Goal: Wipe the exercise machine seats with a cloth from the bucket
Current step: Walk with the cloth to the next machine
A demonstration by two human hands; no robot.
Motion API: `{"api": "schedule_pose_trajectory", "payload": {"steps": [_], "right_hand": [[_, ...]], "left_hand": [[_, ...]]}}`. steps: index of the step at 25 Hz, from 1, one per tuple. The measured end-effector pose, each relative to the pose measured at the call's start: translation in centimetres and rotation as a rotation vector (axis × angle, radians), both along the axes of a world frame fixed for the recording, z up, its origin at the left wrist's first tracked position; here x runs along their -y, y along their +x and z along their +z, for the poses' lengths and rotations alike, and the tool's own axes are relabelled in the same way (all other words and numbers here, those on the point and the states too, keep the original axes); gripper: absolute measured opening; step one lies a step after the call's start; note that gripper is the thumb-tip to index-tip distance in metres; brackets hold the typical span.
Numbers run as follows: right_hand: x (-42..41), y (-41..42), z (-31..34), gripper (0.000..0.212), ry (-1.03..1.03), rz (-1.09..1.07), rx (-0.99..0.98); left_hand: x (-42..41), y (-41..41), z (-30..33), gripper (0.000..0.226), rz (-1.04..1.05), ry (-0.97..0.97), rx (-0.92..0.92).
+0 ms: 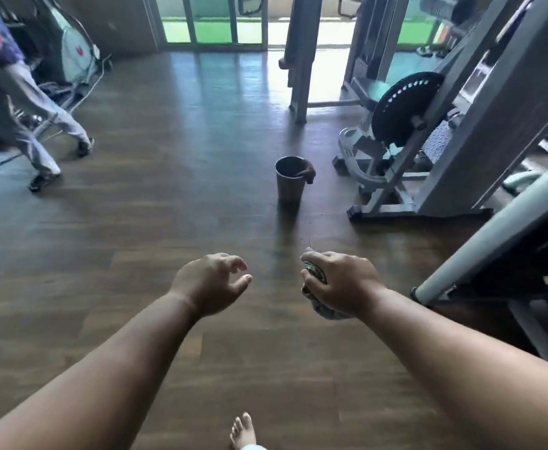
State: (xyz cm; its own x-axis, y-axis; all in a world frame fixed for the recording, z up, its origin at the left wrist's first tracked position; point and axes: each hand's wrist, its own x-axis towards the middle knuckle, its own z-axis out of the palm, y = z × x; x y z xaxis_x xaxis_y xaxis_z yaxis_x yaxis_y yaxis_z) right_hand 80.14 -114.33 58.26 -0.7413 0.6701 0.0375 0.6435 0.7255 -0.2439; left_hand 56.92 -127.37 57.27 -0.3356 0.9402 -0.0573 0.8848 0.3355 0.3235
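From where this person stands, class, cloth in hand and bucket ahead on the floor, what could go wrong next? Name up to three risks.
1. The bare foot on the glossy wood floor could slip if the cloth gripped by the right hand drips.
2. The bucket stands in open floor and could be kicked over.
3. Another person walks nearby and might cross the path.

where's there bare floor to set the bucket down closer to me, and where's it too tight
Free: the wood floor between the bucket and the hands, and the wide stretch left of the bucket toward the other person. Crowded: right of the bucket, where the machine's base and a slanted grey bar close in.
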Motion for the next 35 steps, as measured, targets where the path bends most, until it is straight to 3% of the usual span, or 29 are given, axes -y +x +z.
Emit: {"api": "schedule_pose_trajectory", "payload": {"steps": [10,22,30,35], "right_hand": [[-20.1,-14.4,0.4,0.044,-0.038,-0.061,0.015],[-49.2,-34.4,0.4,0.034,-0.001,0.054,0.045],[-64.3,-49.9,0.7,0.038,0.004,-0.118,0.035],[-74.8,-55.9,1.1,0.036,-0.055,-0.182,0.014]], "left_hand": [[-22.0,-14.0,1.2,0.034,-0.115,-0.026,-0.034],[-49.0,-31.6,0.0,0.031,-0.004,0.007,0.021],[-67.1,-49.7,1.4,0.035,-0.186,-0.058,-0.066],[-79.6,-56.4,2.8,0.036,-0.306,-0.057,-0.099]]}}
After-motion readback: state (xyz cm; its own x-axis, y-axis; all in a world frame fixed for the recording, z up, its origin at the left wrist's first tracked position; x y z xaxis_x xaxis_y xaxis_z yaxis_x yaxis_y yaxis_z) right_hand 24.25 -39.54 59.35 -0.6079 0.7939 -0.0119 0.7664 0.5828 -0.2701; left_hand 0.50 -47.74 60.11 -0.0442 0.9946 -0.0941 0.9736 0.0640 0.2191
